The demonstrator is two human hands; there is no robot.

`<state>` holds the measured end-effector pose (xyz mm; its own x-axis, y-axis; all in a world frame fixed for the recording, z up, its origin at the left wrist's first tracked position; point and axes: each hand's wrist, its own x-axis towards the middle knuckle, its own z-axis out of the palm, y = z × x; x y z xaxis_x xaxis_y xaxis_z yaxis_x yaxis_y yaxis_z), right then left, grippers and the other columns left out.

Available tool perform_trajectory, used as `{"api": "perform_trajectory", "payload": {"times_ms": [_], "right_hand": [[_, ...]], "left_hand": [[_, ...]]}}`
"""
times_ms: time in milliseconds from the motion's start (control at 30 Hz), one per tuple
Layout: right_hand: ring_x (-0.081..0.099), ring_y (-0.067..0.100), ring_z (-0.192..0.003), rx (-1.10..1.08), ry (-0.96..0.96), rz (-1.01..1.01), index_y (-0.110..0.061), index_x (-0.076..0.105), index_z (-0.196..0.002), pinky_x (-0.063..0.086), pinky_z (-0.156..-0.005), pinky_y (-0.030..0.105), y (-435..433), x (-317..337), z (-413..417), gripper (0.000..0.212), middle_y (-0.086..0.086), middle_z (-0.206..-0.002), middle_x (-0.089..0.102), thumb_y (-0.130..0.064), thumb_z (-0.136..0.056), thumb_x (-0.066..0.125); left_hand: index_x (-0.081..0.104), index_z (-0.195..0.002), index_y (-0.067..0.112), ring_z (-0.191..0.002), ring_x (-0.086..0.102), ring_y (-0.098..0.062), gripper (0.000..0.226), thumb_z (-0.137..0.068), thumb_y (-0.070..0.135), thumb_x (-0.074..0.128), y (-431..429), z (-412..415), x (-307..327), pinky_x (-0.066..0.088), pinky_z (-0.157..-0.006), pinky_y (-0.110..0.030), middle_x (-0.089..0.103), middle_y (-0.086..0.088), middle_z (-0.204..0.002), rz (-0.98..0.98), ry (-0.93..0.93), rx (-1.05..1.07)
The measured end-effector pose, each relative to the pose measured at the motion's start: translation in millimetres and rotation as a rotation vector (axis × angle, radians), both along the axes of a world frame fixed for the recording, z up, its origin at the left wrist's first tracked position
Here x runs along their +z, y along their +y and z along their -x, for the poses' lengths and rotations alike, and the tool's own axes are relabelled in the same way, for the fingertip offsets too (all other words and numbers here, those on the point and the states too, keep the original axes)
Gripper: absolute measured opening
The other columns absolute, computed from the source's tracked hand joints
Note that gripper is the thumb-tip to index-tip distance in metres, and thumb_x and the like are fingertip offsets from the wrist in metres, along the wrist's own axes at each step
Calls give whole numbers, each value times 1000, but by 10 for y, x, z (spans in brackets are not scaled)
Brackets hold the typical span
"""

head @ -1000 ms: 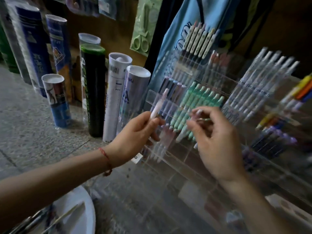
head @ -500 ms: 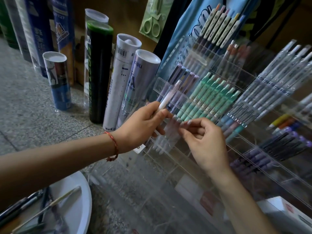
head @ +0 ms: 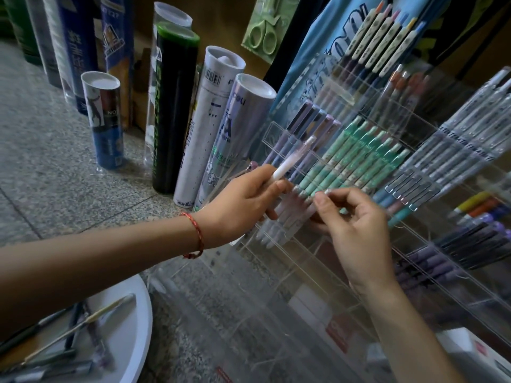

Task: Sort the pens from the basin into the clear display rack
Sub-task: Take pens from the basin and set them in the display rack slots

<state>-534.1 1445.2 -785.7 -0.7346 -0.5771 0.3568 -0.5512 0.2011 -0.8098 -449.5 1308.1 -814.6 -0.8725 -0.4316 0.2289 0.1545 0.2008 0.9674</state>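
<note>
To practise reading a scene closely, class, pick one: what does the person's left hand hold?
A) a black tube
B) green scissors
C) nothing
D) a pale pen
D: the left hand pinches a pale pen between thumb and fingers, with the pen's free end slanting up across the front of the clear display rack.

Soft daylight, perhaps from the left; blurred, wide-angle-bent edges.
</note>
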Motion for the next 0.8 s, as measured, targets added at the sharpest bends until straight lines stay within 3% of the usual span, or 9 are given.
{"api": "perform_trajectory", "payload": {"times_ms": [67,167,300,367,467,567,667,800], "right_hand": [[64,13,-75,-17,33,-50,-26,59,-73,55,-73,28,8,-48,14,13,-7,-74,64,-24,-84,67],[60,1,-64,-19,52,-151,-25,57,-72,49,-63,12,-3,-58,28,17,-8,-72,63,-19,-81,69],[59,1,-59,-55,69,-249,-24,56,-69,48,-57,12,-15,-64,39,21,-8,-67,63,-17,-79,72],[61,5,-64,-47,71,-300,-25,57,-70,50,-62,17,-17,-32,46,19,-8,-70,64,-19,-77,74],[62,5,-80,13,-17,-347,-25,57,-89,50,-73,17,22,101,26,25,-8,-86,64,-15,-74,74],[60,0,-88,7,116,-241,-30,57,-105,48,-73,10,89,366,-28,28,-12,-95,63,-15,-83,66],[66,6,-86,211,-146,-163,-24,60,-109,53,-72,19,83,541,-143,22,-3,-97,69,-16,-91,53],[70,15,-75,272,-484,-1,-11,59,-104,56,-65,24,52,498,-181,25,6,-84,73,-16,-80,58]], "left_hand": [[52,-106,-10,-68,60,-9,32,-96,18,41,3,-6,-5,47,-58,-12,55,2,-86,-7,1,-9],[51,-106,-10,-68,60,-9,32,-96,18,40,0,-23,4,47,-57,-12,58,-9,-91,7,-4,-10],[54,-108,-3,-70,63,-12,30,-96,21,40,9,-74,53,52,-67,-33,60,-2,-89,16,-43,-3],[55,-103,-1,-63,59,-14,28,-95,22,41,56,-129,94,51,-61,-39,61,-11,-81,14,7,82],[58,-96,4,-51,42,-9,27,-94,25,42,164,-252,170,36,-47,-24,55,-11,-71,-103,84,140],[62,-98,9,-45,33,-7,33,-97,26,35,232,-360,205,26,-42,-17,52,0,-61,-359,-61,-117],[64,-100,8,-42,27,-8,34,-96,25,35,302,-381,172,20,-42,-18,49,0,-55,-483,-139,-265],[65,-98,8,-41,36,-5,29,-94,21,40,441,-340,115,28,-40,-14,53,-3,-57,-447,-91,-179]]}}
